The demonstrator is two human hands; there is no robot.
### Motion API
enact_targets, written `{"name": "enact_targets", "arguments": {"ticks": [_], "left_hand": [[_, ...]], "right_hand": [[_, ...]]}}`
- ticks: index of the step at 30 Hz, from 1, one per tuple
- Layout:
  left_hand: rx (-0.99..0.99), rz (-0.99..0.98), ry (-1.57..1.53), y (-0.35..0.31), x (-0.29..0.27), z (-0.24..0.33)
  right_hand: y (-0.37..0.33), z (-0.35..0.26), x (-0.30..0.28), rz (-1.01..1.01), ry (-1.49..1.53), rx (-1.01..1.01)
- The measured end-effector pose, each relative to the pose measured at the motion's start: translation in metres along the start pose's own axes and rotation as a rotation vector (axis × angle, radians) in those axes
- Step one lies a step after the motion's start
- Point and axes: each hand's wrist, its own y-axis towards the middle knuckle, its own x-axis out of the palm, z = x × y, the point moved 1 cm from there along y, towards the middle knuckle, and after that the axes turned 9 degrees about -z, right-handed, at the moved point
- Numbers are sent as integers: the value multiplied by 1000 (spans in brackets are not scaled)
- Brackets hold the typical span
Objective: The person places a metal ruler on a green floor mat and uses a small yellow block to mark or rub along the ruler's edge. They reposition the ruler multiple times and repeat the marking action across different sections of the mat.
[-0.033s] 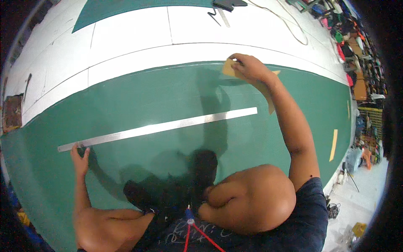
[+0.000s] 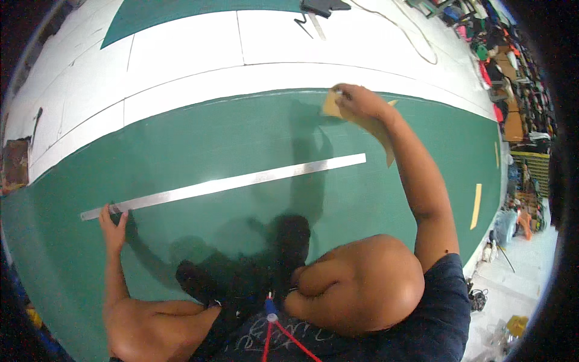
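Note:
A long silvery metal ruler (image 2: 241,181) lies aslant across a big dark green sheet (image 2: 181,145). At the ruler's left end my left hand (image 2: 113,227) grips it, thumb at the near edge and a finger reaching across it. Up at the sheet's far edge, my right hand (image 2: 360,102) is closed on a tan pattern piece (image 2: 331,106), which looks like thin card or paper. Its pointed lower part (image 2: 389,158) shows beside my right forearm; the arm covers some of it. The ruler's right end lies apart from that piece.
Beyond the sheet is a white tiled floor (image 2: 181,72) with another green sheet (image 2: 199,7), a black tool (image 2: 324,7) and a pale cord (image 2: 416,39). A tan strip (image 2: 476,206) lies at right. Cluttered goods (image 2: 512,90) line the right side. My bare knees (image 2: 368,283) are close in front.
My right hand and the tan pattern piece have shifted slightly toward me and to the right. My left hand and the ruler stay together; the whole view has moved a little.

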Motion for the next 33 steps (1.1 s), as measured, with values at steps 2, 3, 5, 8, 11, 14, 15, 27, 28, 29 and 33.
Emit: {"name": "enact_targets", "arguments": {"ticks": [2, 3, 5, 8, 11, 14, 15, 27, 28, 29, 33], "left_hand": [[50, 11, -1, 12, 12, 28], [26, 45, 59, -1, -11, 25], [62, -18, -11, 13, 11, 28], [81, -3, 44, 7, 4, 24], [61, 27, 22, 6, 6, 39], [36, 47, 5, 9, 13, 38], [24, 56, 18, 6, 11, 33], [-27, 68, 76, 4, 16, 43], [-32, 54, 75, 3, 15, 41], [-35, 44, 69, 3, 14, 40], [-69, 22, 86, 4, 12, 42]], "right_hand": [[-17, 35, 18, -123, 137, 152], [4, 40, 49, -164, 85, 69], [-19, 59, 60, -159, -31, 77], [-15, 53, 76, -220, -183, 53], [-1, 70, 61, -164, -217, 32], [12, 86, 50, -189, -247, 108], [17, 75, 55, -247, -297, 143], [-8, 95, 93, -47, -183, 0], [-6, 92, 95, -50, -194, -12], [-5, 91, 96, -49, -209, -23], [-3, 87, 97, -1, -163, -96]]}}
